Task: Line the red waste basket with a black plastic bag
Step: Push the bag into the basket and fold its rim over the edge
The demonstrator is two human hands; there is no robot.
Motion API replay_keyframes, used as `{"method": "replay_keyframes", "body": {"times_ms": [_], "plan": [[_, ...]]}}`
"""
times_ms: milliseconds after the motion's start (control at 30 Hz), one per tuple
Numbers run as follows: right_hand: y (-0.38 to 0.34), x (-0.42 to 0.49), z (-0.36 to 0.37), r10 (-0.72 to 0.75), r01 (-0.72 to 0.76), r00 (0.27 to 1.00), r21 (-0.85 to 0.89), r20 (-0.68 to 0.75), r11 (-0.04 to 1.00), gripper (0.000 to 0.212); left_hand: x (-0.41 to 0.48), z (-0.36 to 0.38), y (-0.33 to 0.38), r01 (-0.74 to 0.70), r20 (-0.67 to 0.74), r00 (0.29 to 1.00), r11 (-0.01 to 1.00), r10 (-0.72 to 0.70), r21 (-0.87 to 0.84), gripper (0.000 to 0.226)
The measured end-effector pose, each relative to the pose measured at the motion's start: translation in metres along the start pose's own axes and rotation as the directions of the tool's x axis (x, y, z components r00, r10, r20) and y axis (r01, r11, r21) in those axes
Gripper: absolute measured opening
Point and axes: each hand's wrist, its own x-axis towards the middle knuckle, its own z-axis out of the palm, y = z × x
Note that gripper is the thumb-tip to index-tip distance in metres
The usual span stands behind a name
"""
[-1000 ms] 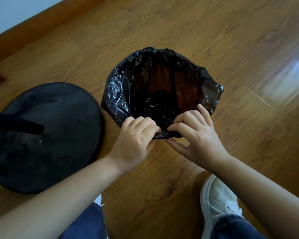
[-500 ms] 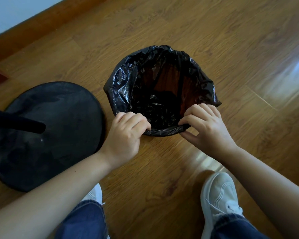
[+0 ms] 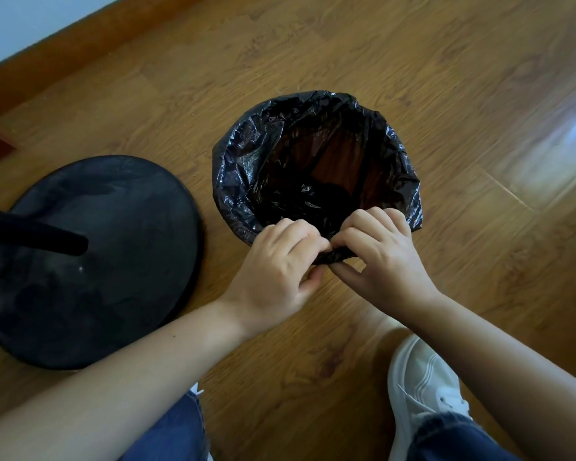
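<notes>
The black plastic bag [image 3: 243, 161] sits inside the waste basket on the wooden floor, its edge folded outward over the rim all round. The basket's red inner wall [image 3: 338, 158] shows dimly through the thin film; its outside is hidden by the bag. My left hand [image 3: 280, 271] and my right hand [image 3: 379, 261] meet at the near rim. Both pinch a bunched, twisted strip of the bag's edge between fingers and thumbs.
A round black stand base [image 3: 113, 261] with a black pole [image 3: 30, 232] lies on the floor left of the basket. My white shoe [image 3: 419, 384] and jeans are at the bottom. A wooden skirting board [image 3: 80, 51] runs along the far left wall.
My hands were apart on the near rim half a second ago; they have come together and gathered the bag's edge into a twisted bunch. The bag's flared right flap now lies closer to the basket.
</notes>
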Motion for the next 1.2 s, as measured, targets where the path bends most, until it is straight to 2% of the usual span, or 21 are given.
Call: {"method": "replay_keyframes", "body": {"times_ms": [133, 367, 467, 567, 767, 933, 1100, 1200], "plan": [[0.001, -0.004, -0.001, -0.019, 0.019, 0.999, 0.006, 0.048, 1.0, 0.01, -0.003, 0.003, -0.001, 0.031, 0.042, 0.999, 0.999, -0.032, 0.014, 0.016], [0.012, -0.001, -0.018, -0.17, 0.182, 0.98, -0.121, 0.108, 0.976, 0.021, -0.003, 0.0, -0.007, 0.048, 0.054, 0.997, 0.999, -0.049, 0.024, 0.013], [0.013, 0.002, -0.017, -0.149, 0.161, 0.975, -0.06, 0.165, 0.985, 0.019, -0.002, -0.005, -0.01, 0.023, 0.086, 0.996, 0.999, -0.025, 0.025, 0.015], [0.017, 0.0, -0.014, -0.085, 0.089, 0.98, -0.017, 0.181, 0.996, 0.006, 0.001, -0.013, -0.017, -0.001, 0.123, 0.992, 0.999, -0.004, 0.041, 0.019], [0.028, -0.004, -0.016, -0.019, 0.021, 0.994, -0.016, 0.103, 1.0, 0.015, 0.003, -0.026, -0.03, 0.018, 0.146, 0.989, 0.997, -0.029, 0.077, 0.023], [0.023, -0.002, -0.011, -0.023, 0.025, 0.998, -0.024, 0.067, 0.999, 0.008, 0.003, -0.022, -0.024, 0.02, 0.105, 0.994, 0.986, -0.038, 0.165, 0.027], [0.015, 0.001, -0.005, -0.03, 0.031, 0.998, -0.019, 0.048, 0.999, 0.01, 0.008, -0.012, -0.008, -0.043, 0.09, 0.995, 0.994, 0.035, 0.096, 0.017], [0.011, 0.001, 0.001, -0.047, 0.048, 0.997, -0.017, 0.055, 0.999, 0.014, 0.008, -0.004, -0.003, -0.037, 0.109, 0.993, 0.998, 0.031, 0.05, 0.013]]}}
